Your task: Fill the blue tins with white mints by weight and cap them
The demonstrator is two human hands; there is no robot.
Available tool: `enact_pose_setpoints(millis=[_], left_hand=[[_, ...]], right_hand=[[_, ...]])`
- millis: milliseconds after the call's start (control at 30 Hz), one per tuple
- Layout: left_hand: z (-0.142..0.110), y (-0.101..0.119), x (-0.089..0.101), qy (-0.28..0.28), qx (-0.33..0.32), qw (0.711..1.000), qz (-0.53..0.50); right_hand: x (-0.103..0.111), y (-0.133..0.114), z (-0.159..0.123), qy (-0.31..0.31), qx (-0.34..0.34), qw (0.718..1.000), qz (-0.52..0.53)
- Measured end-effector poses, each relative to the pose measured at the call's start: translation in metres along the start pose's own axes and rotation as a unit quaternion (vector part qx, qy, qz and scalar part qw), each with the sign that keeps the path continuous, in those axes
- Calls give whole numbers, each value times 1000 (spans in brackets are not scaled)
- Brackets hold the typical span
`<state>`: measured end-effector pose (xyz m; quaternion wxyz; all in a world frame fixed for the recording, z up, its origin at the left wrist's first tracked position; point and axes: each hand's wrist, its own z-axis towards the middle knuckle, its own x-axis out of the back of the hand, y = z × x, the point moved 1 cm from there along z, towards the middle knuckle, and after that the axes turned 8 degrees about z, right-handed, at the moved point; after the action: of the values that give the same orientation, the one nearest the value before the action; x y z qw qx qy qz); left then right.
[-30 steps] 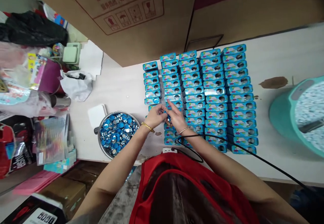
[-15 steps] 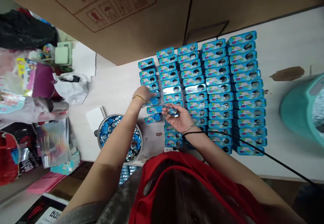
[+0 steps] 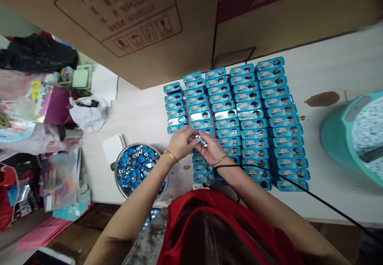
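Note:
Several small silver-and-blue caps (image 3: pixel 201 140) lie in my right hand (image 3: pixel 214 149), whose fingers curl around them. My left hand (image 3: pixel 181 142) meets it from the left with bent fingers, the tips at the caps. What is pinched between those tips is hidden. Around and beyond both hands stand narrow blue printed tins (image 3: pixel 227 132) in several columns, each with a round hole in its upper face. In the short left column, a tin near my left hand (image 3: pixel 177 121) has a blue cap at its hole.
A metal bowl (image 3: pixel 119 185) full of loose caps stands at left, beside a white lid (image 3: pixel 113 147). At right is a teal bucket (image 3: pixel 336 131) of pale bits with a scoop. Large cartons (image 3: pixel 185 57) wall off the back. A black cable (image 3: pixel 317 195) crosses my right forearm.
My left hand went from my right hand to the left column of tins, then came back to the caps in my right palm. The right hand stayed near its place; the view shifted.

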<state>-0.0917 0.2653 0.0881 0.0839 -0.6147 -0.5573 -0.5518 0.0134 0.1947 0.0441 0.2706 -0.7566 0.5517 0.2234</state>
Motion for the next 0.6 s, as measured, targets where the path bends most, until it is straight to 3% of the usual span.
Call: enact_pose_setpoints(millis=[67,200,367,467,600], left_hand=[[-3,-1,-6,20,-14,1000,-18],[11,-17,-3,44,30,997,-51],[52,-48,16,117,170,978,5],[78,-60,25,83,237,964,88],[96,-65,29,22,263,957,122]], right_hand=[[-1,0,2,2,6,1000,1],[-7,-3,6,9,-1,1000,-8],[-17,-12,10,12,-7,999,-38],[-18,-16,12,11,-10,998,-60],[-14,-18,16,17,-16,997,-69]])
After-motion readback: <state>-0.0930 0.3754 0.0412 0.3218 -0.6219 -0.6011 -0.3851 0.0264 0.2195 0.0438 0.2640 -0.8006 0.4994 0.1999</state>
